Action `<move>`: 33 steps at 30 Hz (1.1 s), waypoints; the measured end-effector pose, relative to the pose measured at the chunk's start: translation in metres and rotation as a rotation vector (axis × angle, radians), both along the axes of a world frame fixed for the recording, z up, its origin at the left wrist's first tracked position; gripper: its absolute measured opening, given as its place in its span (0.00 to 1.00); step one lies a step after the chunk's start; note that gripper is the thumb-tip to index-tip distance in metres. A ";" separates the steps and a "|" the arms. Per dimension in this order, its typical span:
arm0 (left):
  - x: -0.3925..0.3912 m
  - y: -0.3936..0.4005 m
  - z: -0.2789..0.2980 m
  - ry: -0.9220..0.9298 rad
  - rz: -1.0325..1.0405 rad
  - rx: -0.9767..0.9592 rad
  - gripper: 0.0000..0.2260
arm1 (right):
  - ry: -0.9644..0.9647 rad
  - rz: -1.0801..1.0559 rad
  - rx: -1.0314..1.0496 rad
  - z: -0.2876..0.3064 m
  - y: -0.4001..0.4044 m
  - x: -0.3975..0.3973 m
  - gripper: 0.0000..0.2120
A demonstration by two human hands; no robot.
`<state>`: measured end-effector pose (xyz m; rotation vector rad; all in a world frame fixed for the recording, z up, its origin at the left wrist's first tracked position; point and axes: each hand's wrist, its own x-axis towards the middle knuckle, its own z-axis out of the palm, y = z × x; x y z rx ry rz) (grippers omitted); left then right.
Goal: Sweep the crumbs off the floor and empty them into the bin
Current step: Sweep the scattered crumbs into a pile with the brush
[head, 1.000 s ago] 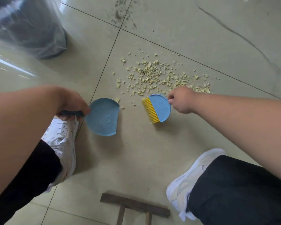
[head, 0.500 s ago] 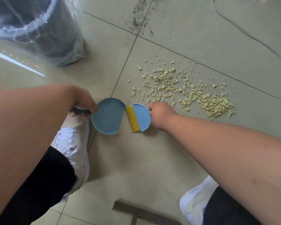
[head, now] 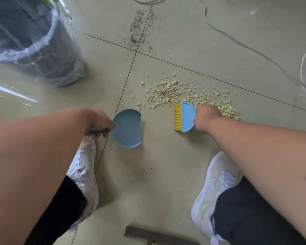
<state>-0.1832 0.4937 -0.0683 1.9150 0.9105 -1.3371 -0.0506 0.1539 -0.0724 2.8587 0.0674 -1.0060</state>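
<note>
the left hand [head: 97, 121] grips the dark handle of a round blue plastic dustpan [head: 127, 129], flat on the pale tiled floor [head: 157, 174] in the middle of the frame. the right hand [head: 206, 119] is curled round a small blue brush with yellow bristles [head: 185, 117], at the edge of the pale yellow crumbs [head: 175, 93]. dustpan and brush are apart. the dark bin with a clear plastic bag [head: 34, 41] stands at the upper left.
</note>
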 end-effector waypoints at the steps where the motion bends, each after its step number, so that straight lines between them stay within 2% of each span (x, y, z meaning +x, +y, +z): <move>1: 0.000 0.008 0.001 0.008 0.006 -0.015 0.13 | 0.012 0.020 0.036 0.001 0.013 -0.001 0.03; 4: 0.001 0.033 0.004 0.010 0.052 -0.040 0.12 | 0.054 0.111 0.186 -0.006 0.063 -0.004 0.04; 8: -0.006 0.073 -0.004 -0.037 0.234 0.027 0.07 | 0.104 0.175 0.373 -0.024 0.133 -0.007 0.09; 13: -0.001 0.087 -0.015 -0.012 0.244 0.069 0.07 | 0.141 0.156 0.391 -0.054 0.170 -0.003 0.11; 21: 0.037 0.035 -0.021 -0.041 0.137 -0.022 0.13 | 0.100 0.054 0.204 -0.038 0.089 0.038 0.09; 27: 0.051 -0.041 -0.019 -0.069 -0.022 -0.086 0.10 | 0.057 -0.103 0.048 -0.019 0.015 0.042 0.12; 30: 0.049 -0.044 -0.019 -0.074 -0.043 -0.098 0.10 | 0.133 -0.103 0.115 -0.014 0.002 0.050 0.13; 33: 0.043 -0.019 -0.020 -0.085 0.047 -0.110 0.08 | 0.174 -0.057 0.268 -0.008 0.006 0.049 0.08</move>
